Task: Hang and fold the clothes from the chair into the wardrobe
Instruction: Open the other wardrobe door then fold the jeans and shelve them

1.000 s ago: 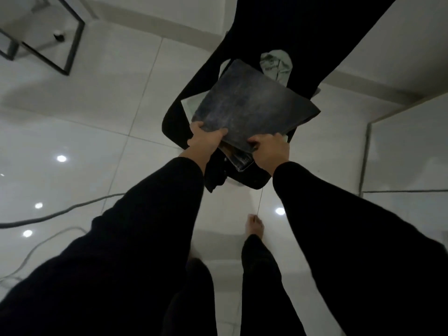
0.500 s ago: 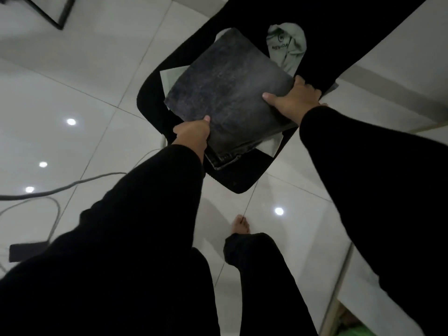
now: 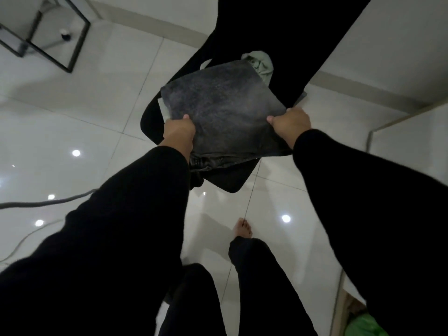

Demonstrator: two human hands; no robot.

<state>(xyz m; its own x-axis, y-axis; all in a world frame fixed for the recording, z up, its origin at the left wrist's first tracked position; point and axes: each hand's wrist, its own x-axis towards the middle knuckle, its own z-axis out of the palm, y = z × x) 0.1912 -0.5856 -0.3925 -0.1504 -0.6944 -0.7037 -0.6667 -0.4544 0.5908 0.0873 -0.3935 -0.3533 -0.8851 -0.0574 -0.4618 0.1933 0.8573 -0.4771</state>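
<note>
A folded pair of dark grey jeans (image 3: 223,112) is held flat above the black chair (image 3: 278,40). My left hand (image 3: 179,132) grips the jeans' near left edge, thumb on top. At the near right corner my right hand (image 3: 289,123) grips them the same way. A pale green garment (image 3: 260,63) lies on the chair seat behind the jeans, and a light folded piece peeks out under their left edge. The waistband hangs toward me between my arms.
White glossy tiled floor lies all around. A black metal frame (image 3: 48,44) stands at the far left. Grey cables (image 3: 48,202) run across the floor on the left. A white panel edge (image 3: 400,117) is at the right, something green (image 3: 363,326) at the bottom right. My bare foot (image 3: 242,229) stands below the chair.
My right hand has come back from the jeans' far right side to their near right corner. The jeans have turned and now sit squarer between both hands.
</note>
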